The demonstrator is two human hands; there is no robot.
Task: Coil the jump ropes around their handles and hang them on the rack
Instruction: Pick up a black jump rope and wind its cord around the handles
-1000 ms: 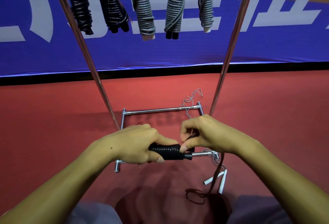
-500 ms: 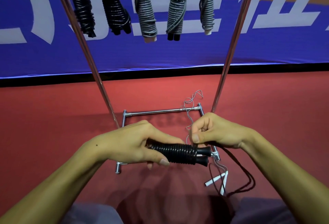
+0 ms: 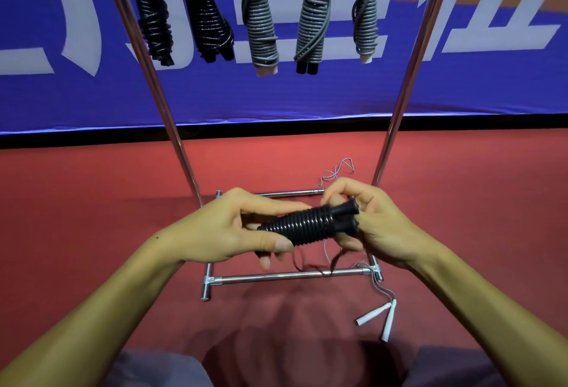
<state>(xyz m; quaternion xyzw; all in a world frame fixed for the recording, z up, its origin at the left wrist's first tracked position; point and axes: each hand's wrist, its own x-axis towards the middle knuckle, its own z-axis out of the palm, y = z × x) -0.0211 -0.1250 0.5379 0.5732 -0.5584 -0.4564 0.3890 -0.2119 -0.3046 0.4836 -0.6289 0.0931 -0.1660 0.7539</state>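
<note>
A blue banner [image 3: 307, 91] with large white characters and an orange band along its top fills the upper half of the frame. Beneath it runs a black strip [image 3: 92, 137], and red flooring [image 3: 76, 202] spreads across the lower half.

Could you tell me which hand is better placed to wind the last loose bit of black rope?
The right hand. Its fingers sit at the bundle's open handle end, where the loose rope tail hangs, while the left hand grips the coiled end.
</note>
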